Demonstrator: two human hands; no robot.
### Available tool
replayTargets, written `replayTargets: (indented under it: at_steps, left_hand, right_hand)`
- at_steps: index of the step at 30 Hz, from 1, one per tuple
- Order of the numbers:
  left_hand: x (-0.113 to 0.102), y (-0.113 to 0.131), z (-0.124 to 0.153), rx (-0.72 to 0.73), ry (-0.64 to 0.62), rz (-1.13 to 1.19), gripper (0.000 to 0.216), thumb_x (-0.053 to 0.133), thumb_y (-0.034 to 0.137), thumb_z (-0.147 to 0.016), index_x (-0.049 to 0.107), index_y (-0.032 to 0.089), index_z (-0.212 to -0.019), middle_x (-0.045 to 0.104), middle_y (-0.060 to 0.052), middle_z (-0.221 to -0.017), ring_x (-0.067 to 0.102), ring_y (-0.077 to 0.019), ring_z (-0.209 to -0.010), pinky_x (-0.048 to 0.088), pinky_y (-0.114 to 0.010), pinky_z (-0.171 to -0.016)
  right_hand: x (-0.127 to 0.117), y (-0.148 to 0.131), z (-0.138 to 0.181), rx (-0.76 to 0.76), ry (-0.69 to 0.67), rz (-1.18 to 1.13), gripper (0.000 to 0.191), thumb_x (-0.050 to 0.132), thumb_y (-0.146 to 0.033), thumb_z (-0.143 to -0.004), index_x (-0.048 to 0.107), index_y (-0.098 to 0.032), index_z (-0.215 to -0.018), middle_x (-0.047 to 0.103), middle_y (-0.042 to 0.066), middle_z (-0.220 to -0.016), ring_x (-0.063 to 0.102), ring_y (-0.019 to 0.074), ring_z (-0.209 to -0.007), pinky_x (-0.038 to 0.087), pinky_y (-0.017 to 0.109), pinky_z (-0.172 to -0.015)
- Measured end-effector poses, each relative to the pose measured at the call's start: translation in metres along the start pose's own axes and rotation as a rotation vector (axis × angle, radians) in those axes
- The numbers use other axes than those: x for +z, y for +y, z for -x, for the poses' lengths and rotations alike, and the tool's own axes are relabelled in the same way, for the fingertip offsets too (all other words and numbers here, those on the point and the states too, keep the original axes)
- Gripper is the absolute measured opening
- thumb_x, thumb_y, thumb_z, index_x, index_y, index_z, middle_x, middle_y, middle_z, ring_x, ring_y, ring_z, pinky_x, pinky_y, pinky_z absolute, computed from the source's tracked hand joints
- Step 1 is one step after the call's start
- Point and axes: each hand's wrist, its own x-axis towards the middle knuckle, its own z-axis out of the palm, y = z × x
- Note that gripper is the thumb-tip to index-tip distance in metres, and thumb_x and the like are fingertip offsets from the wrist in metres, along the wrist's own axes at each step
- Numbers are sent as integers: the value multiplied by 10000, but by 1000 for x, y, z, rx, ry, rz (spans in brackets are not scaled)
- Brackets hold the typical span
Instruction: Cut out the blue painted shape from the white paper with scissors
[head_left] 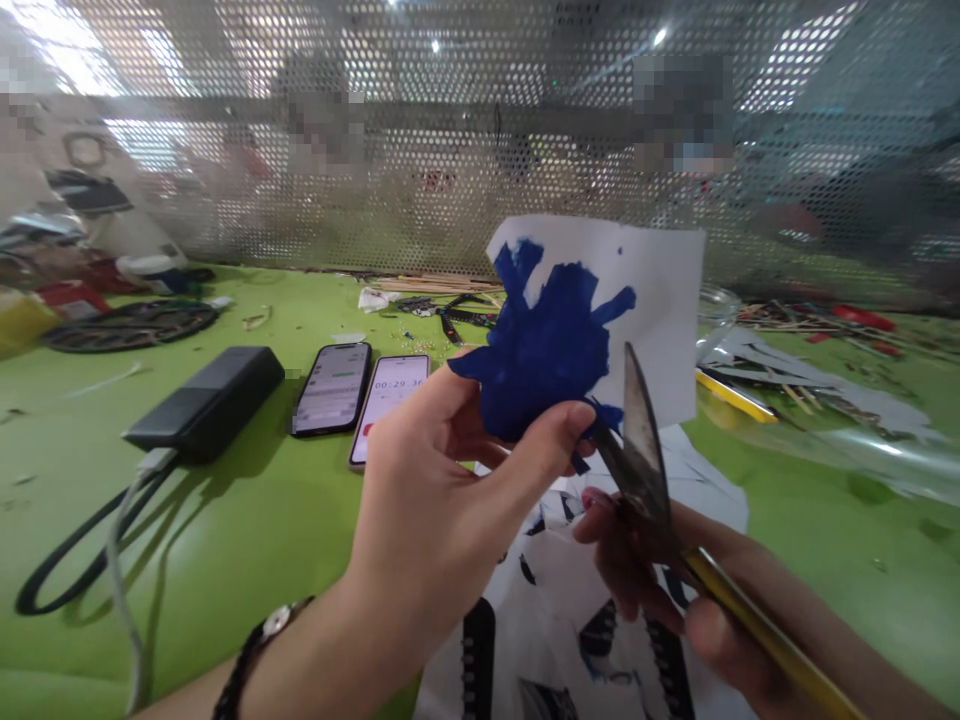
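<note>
My left hand point(442, 500) pinches a white sheet of paper point(660, 300) painted with a dark blue shape point(547, 345), holding it up above the green table point(247, 520). My right hand point(675, 590) grips yellow-handled scissors point(645, 450). Their dark blades point up and meet the lower edge of the blue shape, beside my left thumb. White paper pieces with black printed marks point(570, 620) lie under both hands.
Two phones point(334, 388) point(390, 400) lie side by side beside a black power bank point(210, 400) with cables running left. Sticks and scraps point(442, 295) litter the back; more sticks and clear plastic point(825, 400) lie right. A perforated metal screen point(450, 150) walls off the far side.
</note>
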Motion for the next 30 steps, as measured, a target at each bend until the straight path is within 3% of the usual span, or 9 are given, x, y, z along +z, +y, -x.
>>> replayTargets:
  at_steps: [6,11,14,18,23,25,28,30]
  left_hand:
    - [1,-1,-2,-15,-6,15,254,920,168,-892,725,225,-738,798,51,-643,743,-79,-535,543,-75,-472]
    - [-1,-2,1,-7,-34,27,206,914,194,-910,752,224,-786,804,50,-674,750,-80,-566,544,-79,-477]
    - [-2,-3,1,1,-36,27,229,912,191,-912,740,222,-766,795,52,-662,733,-75,-553,543,-81,-479]
    - [-1,-4,1,-14,-40,10,213,908,203,-928,756,211,-778,800,42,-659,730,-78,-544,548,-86,-479]
    - [0,-2,1,-12,-48,-8,229,897,197,-934,748,214,-761,789,50,-639,759,-87,-564,558,-81,-486]
    - [-1,-2,0,0,-65,-30,245,885,179,-932,742,215,-737,781,51,-635,781,-97,-597,576,-81,-513]
    - [-3,-2,0,15,-92,-70,223,858,173,-943,752,217,-752,783,55,-652,786,-100,-596,590,-89,-525]
    - [-4,-3,0,20,-98,-84,195,844,168,-944,753,222,-780,796,61,-672,791,-106,-587,595,-99,-519]
  right_hand:
    - [6,-1,-5,-89,21,17,811,933,-938,-659,882,-272,-1120,660,7,-673,595,213,-591,608,389,-584]
    - [13,-19,4,-66,91,94,772,933,-912,-694,896,-281,-1138,735,38,-772,630,216,-639,552,331,-558]
    - [8,-23,8,-42,59,127,783,939,-911,-672,900,-291,-1148,761,46,-816,662,225,-673,546,322,-566]
    - [-3,-12,4,-60,24,154,785,881,-936,-729,883,-317,-1212,750,44,-834,655,222,-691,537,313,-571]
    - [1,2,3,-96,38,110,755,883,-957,-697,894,-348,-1143,698,20,-738,558,192,-590,472,292,-505]
    - [5,0,7,-67,84,63,700,858,-939,-755,878,-388,-1187,734,34,-876,589,204,-679,535,301,-574]
    - [7,-9,13,-20,43,68,636,884,-833,-830,852,-402,-1297,805,92,-1101,715,297,-909,614,347,-662]
    - [6,-14,15,-33,44,97,621,899,-765,-865,835,-385,-1351,815,109,-1133,746,337,-986,651,385,-722]
